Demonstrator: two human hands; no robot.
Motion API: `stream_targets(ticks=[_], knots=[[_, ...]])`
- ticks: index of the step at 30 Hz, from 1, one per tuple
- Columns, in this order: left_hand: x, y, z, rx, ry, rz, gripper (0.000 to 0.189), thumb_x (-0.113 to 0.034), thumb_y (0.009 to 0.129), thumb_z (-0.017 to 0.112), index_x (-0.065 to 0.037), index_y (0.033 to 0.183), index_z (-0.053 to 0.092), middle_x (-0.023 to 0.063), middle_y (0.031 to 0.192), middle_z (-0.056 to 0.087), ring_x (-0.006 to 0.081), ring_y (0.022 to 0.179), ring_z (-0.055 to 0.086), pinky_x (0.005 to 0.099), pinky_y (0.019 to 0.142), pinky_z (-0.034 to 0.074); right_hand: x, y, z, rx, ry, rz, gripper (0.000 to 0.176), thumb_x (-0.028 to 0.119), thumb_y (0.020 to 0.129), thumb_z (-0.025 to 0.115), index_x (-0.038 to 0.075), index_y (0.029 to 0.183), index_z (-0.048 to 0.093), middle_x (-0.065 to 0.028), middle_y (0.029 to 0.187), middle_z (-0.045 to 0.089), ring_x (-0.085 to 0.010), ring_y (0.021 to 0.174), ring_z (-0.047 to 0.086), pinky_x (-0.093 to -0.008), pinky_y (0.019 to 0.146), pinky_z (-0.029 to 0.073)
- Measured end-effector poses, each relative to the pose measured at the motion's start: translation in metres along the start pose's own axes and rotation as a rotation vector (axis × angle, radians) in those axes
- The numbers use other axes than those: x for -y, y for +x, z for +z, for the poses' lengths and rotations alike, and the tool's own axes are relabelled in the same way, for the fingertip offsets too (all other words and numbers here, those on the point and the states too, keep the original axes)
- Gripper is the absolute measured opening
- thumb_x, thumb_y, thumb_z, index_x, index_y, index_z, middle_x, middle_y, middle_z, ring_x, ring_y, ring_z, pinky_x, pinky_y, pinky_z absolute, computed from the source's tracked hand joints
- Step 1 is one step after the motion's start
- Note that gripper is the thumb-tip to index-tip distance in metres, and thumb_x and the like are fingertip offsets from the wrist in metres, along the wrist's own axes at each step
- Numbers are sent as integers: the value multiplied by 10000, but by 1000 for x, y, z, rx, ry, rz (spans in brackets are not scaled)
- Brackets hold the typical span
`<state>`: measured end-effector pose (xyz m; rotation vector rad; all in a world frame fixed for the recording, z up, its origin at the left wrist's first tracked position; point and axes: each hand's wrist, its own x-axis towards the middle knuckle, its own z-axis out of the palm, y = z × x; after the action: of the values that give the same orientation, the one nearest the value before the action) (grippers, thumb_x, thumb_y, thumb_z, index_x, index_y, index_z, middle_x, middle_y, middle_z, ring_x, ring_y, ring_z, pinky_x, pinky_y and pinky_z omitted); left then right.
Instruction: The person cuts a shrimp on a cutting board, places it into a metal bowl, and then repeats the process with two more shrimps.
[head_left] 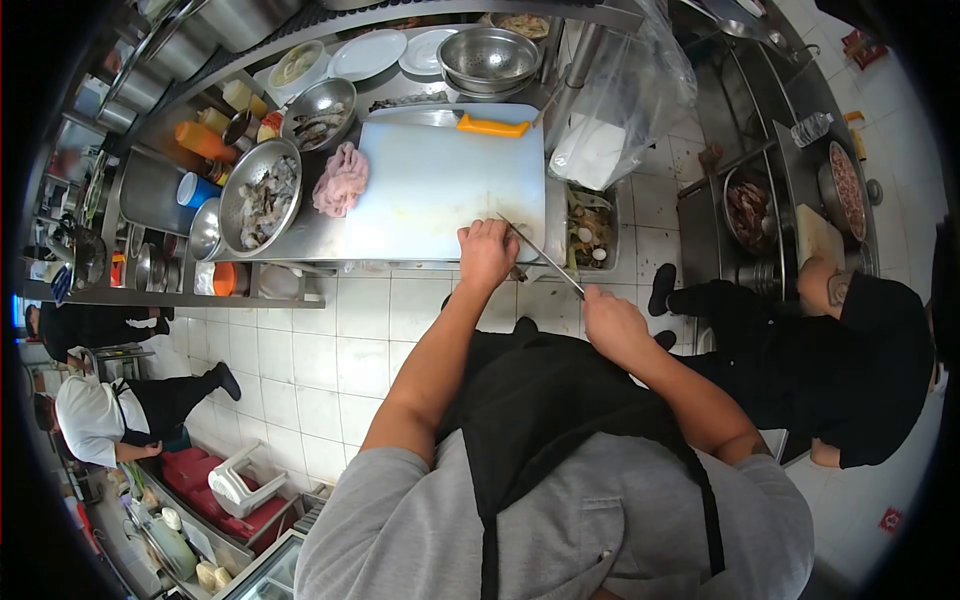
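My right hand [612, 322] is closed around the handle of a knife [540, 252]. Its narrow steel blade points away to the left, with the tip beside my left fingers. At the front edge of a white cutting board [440, 185], my left hand [486, 252] rests with its fingers curled in. Whatever those fingers press on is too small or hidden to name. Across the back of the board lies a second knife with a yellow handle [492, 125]. A crumpled pink cloth [341, 180] sits against the board's left side.
Left of the board stand a colander of shrimp [262, 195] and a smaller metal bowl [318, 113]. A scrap bin [592, 232] is below the right edge, under a hanging plastic bag [630, 110]. A co-worker in black [850, 370] stands at the right; others are far left.
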<state>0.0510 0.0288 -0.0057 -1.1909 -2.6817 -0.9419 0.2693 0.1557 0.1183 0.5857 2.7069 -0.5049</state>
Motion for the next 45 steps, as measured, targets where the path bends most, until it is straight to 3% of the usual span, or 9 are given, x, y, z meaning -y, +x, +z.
stream_targets(ticks=[13,16,22,34,37,40,43,45], knots=[[-2,-2,-2,-62,-26,20,202,-210,835,718,-93,989,661,82,973,680,286,977,601,459,874,390,5,11,-4,-5,36,37,235,214,1049,479,-17,1054,522,-258,933,702,-462,858,697,-577,778,542],[-1,5,-4,3,-19,85,205,-212,837,707,-96,1002,669,80,991,680,282,991,598,457,877,392,-3,6,-4,-13,11,23,237,218,1051,483,-16,1041,514,-252,916,699,-465,840,695,-570,768,548],[-3,9,1,19,-5,29,189,-200,835,719,-83,977,676,82,943,687,305,958,610,463,865,410,-3,-3,-6,13,-21,29,217,205,1030,505,-6,1068,539,-251,923,703,-457,863,707,-572,775,555],[-7,7,0,14,9,17,166,-221,860,716,-89,955,683,78,960,698,308,958,613,464,861,410,-3,19,12,28,29,52,217,168,1028,424,-14,1059,537,-274,961,703,-463,896,709,-568,792,558],[-10,4,-1,15,55,9,255,-243,861,719,-65,1034,659,117,998,693,319,960,614,470,884,416,-2,16,4,34,54,31,221,182,1036,437,-15,1064,533,-279,984,705,-471,898,704,-575,804,551],[-27,-10,-6,1,118,-171,360,-242,865,708,-30,1138,608,169,1046,682,346,987,618,500,886,443,-9,9,1,-44,76,51,247,227,1058,468,-17,1053,508,-273,906,694,-485,833,684,-595,774,527],[-27,-4,-2,235,190,-262,464,-228,881,682,-1,1257,530,227,1086,652,393,967,646,550,855,502,-14,6,-9,-12,120,114,270,242,1064,458,-24,1050,504,-295,886,690,-497,847,674,-600,786,517],[-27,10,-2,235,168,-365,327,-176,869,659,6,1133,601,245,1022,678,412,945,676,549,841,539,-16,4,-13,-3,147,113,280,246,1065,455,-30,1050,501,-307,876,685,-506,863,667,-605,795,509]])
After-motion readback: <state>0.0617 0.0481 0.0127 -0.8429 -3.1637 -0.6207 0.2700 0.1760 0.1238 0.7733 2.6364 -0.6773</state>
